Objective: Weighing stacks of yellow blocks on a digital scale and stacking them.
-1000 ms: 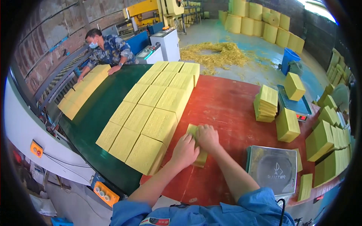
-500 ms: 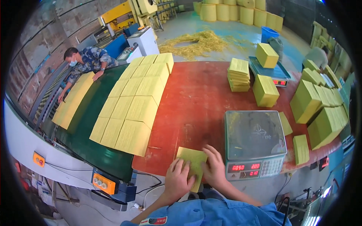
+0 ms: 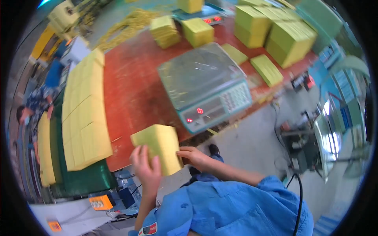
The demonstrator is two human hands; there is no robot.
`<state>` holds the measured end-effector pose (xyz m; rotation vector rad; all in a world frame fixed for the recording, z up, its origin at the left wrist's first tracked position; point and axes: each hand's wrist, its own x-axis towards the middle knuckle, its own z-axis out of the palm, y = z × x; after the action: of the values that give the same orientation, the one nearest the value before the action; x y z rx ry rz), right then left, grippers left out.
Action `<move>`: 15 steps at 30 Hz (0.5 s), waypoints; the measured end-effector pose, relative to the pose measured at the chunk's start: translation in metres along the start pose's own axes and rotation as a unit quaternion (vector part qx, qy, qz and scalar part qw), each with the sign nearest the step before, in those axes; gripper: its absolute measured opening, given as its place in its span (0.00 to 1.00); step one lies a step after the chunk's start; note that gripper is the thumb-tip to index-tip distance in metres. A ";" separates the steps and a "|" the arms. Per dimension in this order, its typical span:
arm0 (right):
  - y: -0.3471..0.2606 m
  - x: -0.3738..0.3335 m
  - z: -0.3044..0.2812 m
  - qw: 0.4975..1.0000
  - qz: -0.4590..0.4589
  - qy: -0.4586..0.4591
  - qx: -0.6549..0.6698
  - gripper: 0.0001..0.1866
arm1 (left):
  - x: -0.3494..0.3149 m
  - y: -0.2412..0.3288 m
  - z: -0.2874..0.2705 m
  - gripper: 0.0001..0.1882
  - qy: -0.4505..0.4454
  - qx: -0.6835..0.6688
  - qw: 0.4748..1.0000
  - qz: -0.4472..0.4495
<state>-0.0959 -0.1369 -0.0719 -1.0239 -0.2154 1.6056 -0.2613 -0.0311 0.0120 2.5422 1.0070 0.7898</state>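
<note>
Between my two hands is a thick block of yellow paper sheets [image 3: 160, 148], tilted so that its top face and one side show, at the front edge of the red table. My left hand [image 3: 147, 167] grips its lower left part, fingers bent against the face and thumb up. On the right edge rest the fingers of my right hand [image 3: 193, 156], closed against the side. A flat-topped weighing scale [image 3: 201, 78] with a lit red display stands just beyond the block, nothing on its pan. The view is slightly blurred.
Rows of yellow paper stacks [image 3: 84, 122] line the left of the red table [image 3: 128, 74], beside a green belt [image 3: 88, 177]. A person [image 3: 37, 106] works beyond the belt. More stacks [image 3: 291, 41] and a second scale [image 3: 220, 13] stand at the far right.
My view has swung to the right, and the scene appears rotated. The paper block, earlier seen face-on between my hands, now shows its thick side, and my right hand has moved to that side.
</note>
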 end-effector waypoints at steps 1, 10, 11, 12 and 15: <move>-0.009 -0.006 -0.004 0.998 -0.048 -0.019 -0.048 0.20 | -0.006 -0.005 -0.003 0.25 0.015 -0.036 0.999 -0.027; -0.193 -0.083 -0.020 0.824 -0.440 -0.069 -0.350 0.26 | 0.042 0.080 0.034 0.25 0.245 -0.613 0.731 -0.172; -0.210 -0.088 -0.026 0.806 -0.470 -0.063 -0.355 0.28 | 0.060 0.083 0.044 0.26 0.205 -0.627 0.737 -0.147; -0.227 -0.092 -0.034 0.786 -0.489 -0.048 -0.375 0.32 | 0.082 0.086 0.054 0.27 0.157 -0.643 0.739 -0.124; -0.264 -0.086 -0.046 0.648 -0.557 0.060 -0.516 0.38 | 0.155 0.136 0.084 0.29 0.053 -0.832 0.522 -0.179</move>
<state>0.1194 -0.1446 0.1088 -1.3566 -1.4823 0.1192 -0.0453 -0.0250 0.0652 0.5524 0.2549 0.9609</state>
